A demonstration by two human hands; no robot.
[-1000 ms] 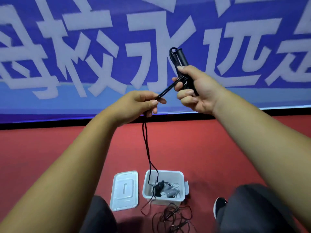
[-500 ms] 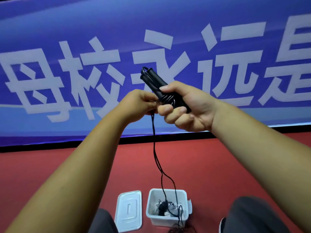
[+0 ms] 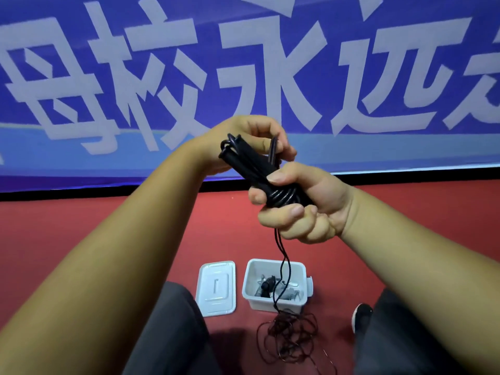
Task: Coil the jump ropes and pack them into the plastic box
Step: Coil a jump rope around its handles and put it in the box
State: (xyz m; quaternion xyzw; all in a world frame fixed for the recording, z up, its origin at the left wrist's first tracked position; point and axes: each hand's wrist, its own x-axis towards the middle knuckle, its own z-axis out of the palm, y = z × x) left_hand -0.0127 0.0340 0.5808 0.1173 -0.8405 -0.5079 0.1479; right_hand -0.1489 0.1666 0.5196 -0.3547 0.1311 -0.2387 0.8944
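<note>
Here the right hand (image 3: 303, 204) is closed in a fist around a black jump rope bundle (image 3: 257, 173), thumb pressed flat on top of the handles and fingers curled underneath, where several turns of cord wrap across the bundle. The handles stick out up and to the left from the fist, with loops of cord bent over their far end. The left hand (image 3: 251, 142) sits just behind and above the bundle, fingers curled in, pinching a short stretch of black cord (image 3: 273, 150) that runs down toward the right fist; its fingertips touch or nearly touch the right thumb. From under the right fist two strands of loose cord (image 3: 282, 255) hang straight down, passing in front of the white plastic box (image 3: 273, 301) that stands open on the red floor (image 3: 108, 226). Inside the box lie dark and grey jump rope parts (image 3: 266, 286), too small to tell apart. The hanging strands end in a tangled pile of thin dark cord (image 3: 289, 336) on the floor just in front of the box. The white lid (image 3: 216, 288) lies flat just to the left of the box, apart from it. The person's knees in grey trousers frame the box, with a black shoe (image 3: 361, 315) to its right. A blue banner (image 3: 243, 63) with large white characters fills the background.
</note>
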